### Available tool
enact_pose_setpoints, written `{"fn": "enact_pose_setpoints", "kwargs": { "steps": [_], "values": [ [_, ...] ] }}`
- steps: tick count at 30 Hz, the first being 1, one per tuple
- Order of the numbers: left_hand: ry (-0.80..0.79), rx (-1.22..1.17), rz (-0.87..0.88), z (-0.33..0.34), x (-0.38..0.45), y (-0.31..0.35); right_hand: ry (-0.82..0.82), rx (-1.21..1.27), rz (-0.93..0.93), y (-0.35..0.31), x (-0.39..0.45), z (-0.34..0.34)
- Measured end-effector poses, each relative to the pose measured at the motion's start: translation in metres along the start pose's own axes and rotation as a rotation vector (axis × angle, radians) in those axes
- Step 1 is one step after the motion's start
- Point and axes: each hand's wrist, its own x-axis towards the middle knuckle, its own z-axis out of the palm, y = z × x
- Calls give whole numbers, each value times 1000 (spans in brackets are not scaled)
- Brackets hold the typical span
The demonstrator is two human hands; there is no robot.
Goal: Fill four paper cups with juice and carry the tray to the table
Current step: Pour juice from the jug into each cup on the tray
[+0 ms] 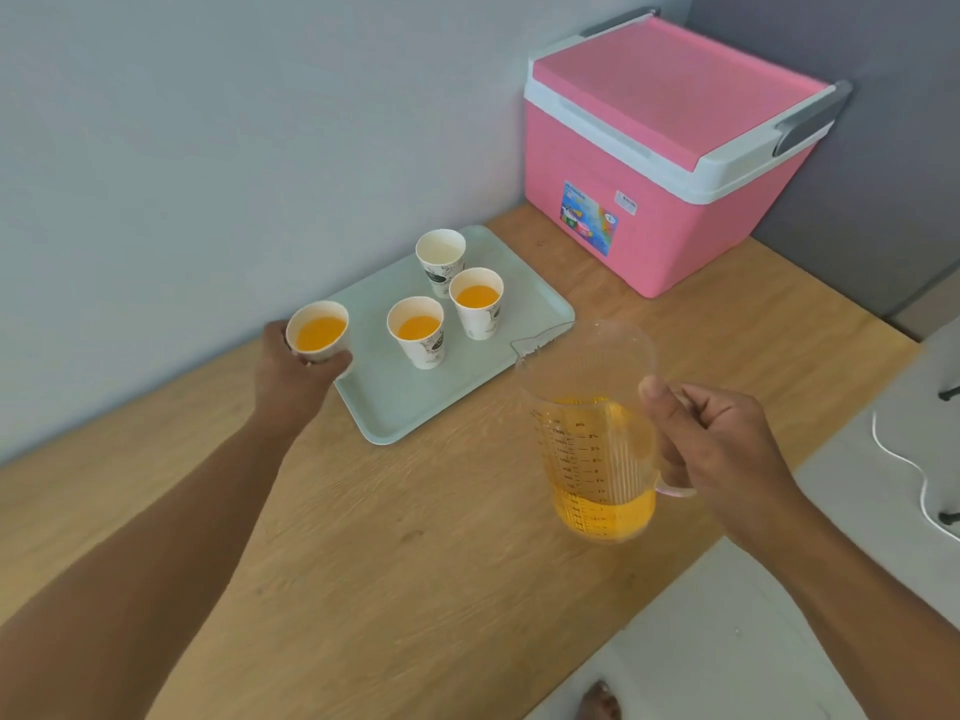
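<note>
Juice fills three of the four paper cups in the head view. The pale green tray (415, 413) lies on the wooden counter (415, 537) with its long axis running from near left to far right, toward the pink cooler (670, 163). Upright on it are two filled cups (418, 332) (477, 302) and, farthest back, an empty cup (440, 259). The left hand (296, 376) curls around the third filled cup (318, 332) at the tray's left edge; whether its base touches the tray is hidden by the fingers. The right hand (722, 439) grips the handle of the clear measuring jug (592, 433), held upright above the counter near the tray's right corner, spout toward the tray, orange juice low inside. Graduation marks on the jug are too blurred to read, as are the cooler's colourful sticker (589, 218) and the cups' dark prints. A white cable (909, 470) on the grey surface at right is cut off by the frame.
</note>
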Motion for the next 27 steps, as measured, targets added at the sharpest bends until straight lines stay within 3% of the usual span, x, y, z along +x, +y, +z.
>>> {"fn": "enact_pose_setpoints", "kwargs": {
  "steps": [8,27],
  "values": [
    [-189,77,29,44,70,1,62,9,19,6,7,6],
    [-288,176,111,69,90,25,72,42,7,5,17,10]
  ]
}}
